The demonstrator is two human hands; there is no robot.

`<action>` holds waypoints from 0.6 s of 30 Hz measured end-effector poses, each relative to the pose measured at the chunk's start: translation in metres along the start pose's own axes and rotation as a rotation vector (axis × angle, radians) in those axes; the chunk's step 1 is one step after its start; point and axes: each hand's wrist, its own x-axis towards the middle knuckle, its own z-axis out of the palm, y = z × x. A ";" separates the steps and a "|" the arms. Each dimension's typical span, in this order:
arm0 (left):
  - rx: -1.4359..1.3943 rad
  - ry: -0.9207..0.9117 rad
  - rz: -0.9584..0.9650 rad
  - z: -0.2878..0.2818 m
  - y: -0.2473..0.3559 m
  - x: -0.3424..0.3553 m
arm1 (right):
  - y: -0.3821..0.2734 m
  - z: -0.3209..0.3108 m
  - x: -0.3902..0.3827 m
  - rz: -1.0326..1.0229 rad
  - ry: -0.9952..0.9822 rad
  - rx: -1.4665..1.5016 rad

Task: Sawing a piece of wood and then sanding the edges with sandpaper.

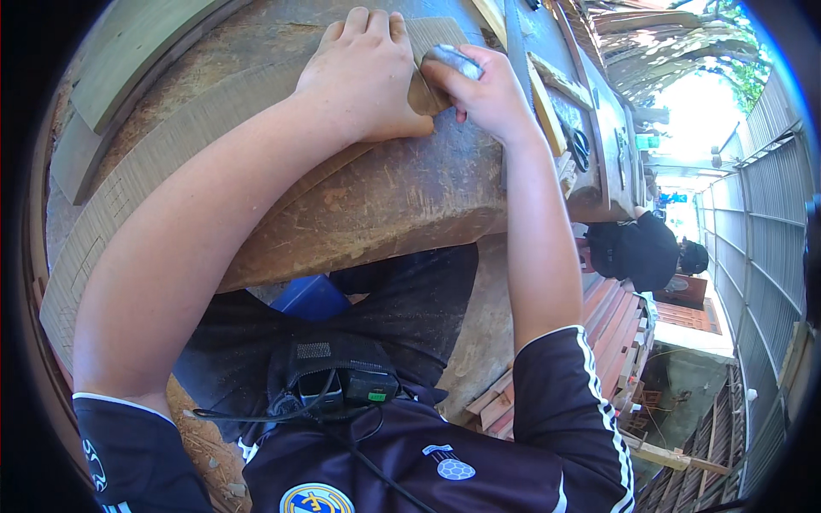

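A long, curved wooden board [192, 128] lies on the workbench, with faint lines marked near its left end. My left hand [363, 77] presses flat on the board's far right part, fingers stretched over it and thumb spread out to the right. Just right of it, my right hand [496, 90] is closed around a grey, rounded tool [453, 60]. The tool's working end is hidden, so its kind cannot be told. It sits against the board's right end, close to a small wooden piece [436, 36].
The worn workbench [385, 197] has a rounded front edge close to my body. Thicker curved boards [137, 60] lie at the left. Wood strips [546, 103] and a black-looped item [580, 150] are right. A person in black [637, 248] is near stacked planks [603, 333].
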 end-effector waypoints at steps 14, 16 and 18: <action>-0.039 0.010 0.000 -0.001 0.001 -0.001 | 0.010 -0.004 -0.005 -0.212 0.017 -0.159; -0.032 -0.002 -0.014 -0.001 -0.001 -0.002 | 0.009 -0.007 -0.006 -0.292 -0.021 -0.282; -0.012 0.083 0.002 0.004 -0.002 -0.004 | 0.001 -0.015 -0.017 -0.234 -0.095 -0.308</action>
